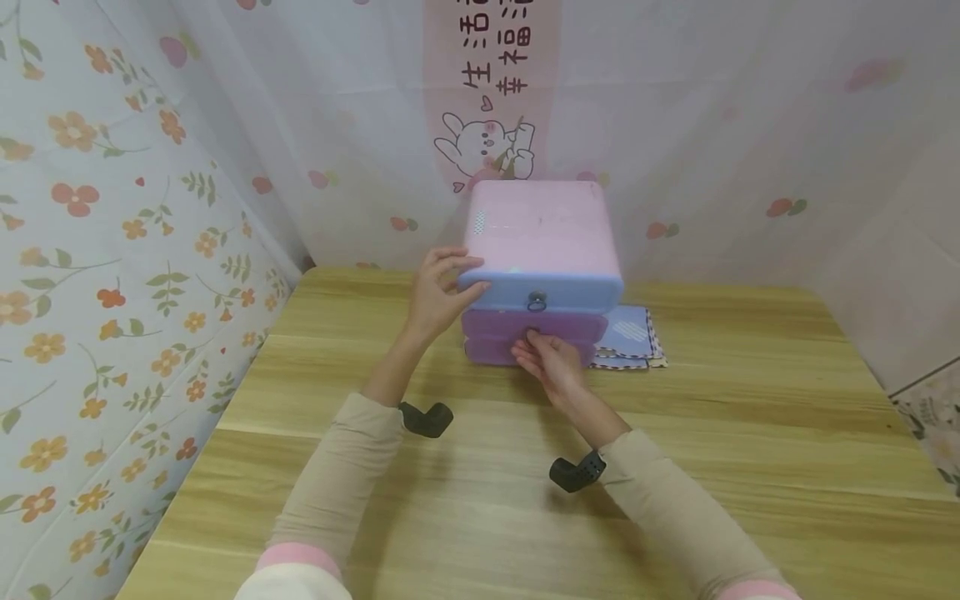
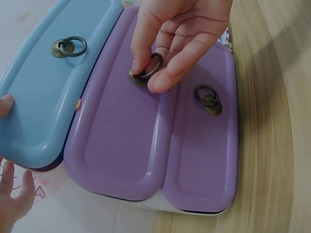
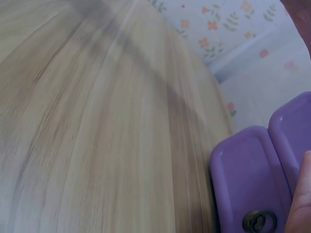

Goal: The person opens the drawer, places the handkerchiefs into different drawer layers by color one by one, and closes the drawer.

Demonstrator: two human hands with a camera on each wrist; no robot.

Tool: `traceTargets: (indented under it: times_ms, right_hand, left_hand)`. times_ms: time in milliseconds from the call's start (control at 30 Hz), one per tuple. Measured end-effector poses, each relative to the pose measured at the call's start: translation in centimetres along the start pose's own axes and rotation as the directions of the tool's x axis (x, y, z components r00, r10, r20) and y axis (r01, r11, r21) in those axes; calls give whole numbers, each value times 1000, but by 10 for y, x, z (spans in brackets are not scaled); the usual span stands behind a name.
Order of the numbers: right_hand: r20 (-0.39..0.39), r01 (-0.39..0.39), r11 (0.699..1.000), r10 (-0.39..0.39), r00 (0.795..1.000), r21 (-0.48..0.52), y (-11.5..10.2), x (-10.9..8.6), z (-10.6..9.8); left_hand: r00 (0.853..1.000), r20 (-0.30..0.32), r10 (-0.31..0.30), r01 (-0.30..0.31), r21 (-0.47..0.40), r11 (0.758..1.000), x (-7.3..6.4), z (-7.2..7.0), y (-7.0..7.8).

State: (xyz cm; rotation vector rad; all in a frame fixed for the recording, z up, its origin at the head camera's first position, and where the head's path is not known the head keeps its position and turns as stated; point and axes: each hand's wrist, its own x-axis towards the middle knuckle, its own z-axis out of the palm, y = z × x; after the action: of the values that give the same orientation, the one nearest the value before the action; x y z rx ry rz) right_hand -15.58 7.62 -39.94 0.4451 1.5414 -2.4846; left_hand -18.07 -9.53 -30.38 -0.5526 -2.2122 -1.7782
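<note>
A small chest of drawers [image 1: 540, 221] stands on the table, with a pink top, one blue drawer front [image 1: 495, 292] and two purple ones below. My left hand [image 1: 437, 298] rests against its upper left corner, fingers along the side and thumb on the blue front. In front of the chest, my right hand [image 1: 557, 367] pinches the bronze ring pull [image 2: 153, 67] of the middle purple drawer [image 2: 112, 131] between thumb and fingers. The lower purple drawer [image 2: 204, 155] has its own ring pull [image 2: 208, 99], untouched. A narrow dark gap shows behind the blue front.
Folded blue cloths [image 1: 628, 333] with striped edging lie to the right of the chest, partly behind it. A printed curtain [image 1: 360, 167] hangs behind the wooden table [image 1: 750, 400], and a flowered one [image 1: 112, 292] hangs on the left.
</note>
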Motion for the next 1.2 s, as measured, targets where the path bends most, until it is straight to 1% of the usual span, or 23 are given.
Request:
traceTargets:
  times_ms: [200, 500, 600, 667, 800, 867, 1000, 1033, 1100, 1200]
  right_hand:
    - [34, 67, 994, -64, 997, -81, -2, -4, -10]
    - [97, 128, 983, -115, 989, -134, -7, -10, -23]
    - [122, 157, 970, -136, 983, -184, -9, -13, -27]
    - [137, 179, 957, -151, 979, -229, -9, -15, -29]
    - [148, 212, 936, -176, 973, -281, -7, -15, -35]
    - [137, 215, 928, -181, 974, -304, -5, -15, -37]
    - [78, 184, 922, -167, 983, -342, 4, -11, -43]
    - [62, 169, 924, -157, 986, -342, 7, -10, -44]
    - [37, 137, 939, -133, 990, -314, 15, -7, -46]
    - [-1, 94, 969, -97, 995, -229, 25, -3, -47]
  left_hand:
    - [1000, -8, 1, -1, -32, 999, 0, 1, -2]
    - [1000, -19, 13, -14, -57, 998, 1, 1, -6]
    - [1000, -20, 11, -12, -61, 998, 1, 1, -6]
    - [1000, -22, 9, -10, -61, 998, 2, 1, -7]
    - [1000, -21, 11, -12, -60, 998, 2, 1, -6]
    - [1000, -23, 14, -15, -56, 998, 2, 1, -6]
    - [999, -29, 19, -21, -48, 999, 1, 2, -6]
    - [999, -31, 20, -22, -48, 999, 1, 2, -6]
    - [999, -31, 21, -23, -48, 999, 0, 2, -6]
    - [999, -29, 23, -25, -58, 998, -1, 3, -7]
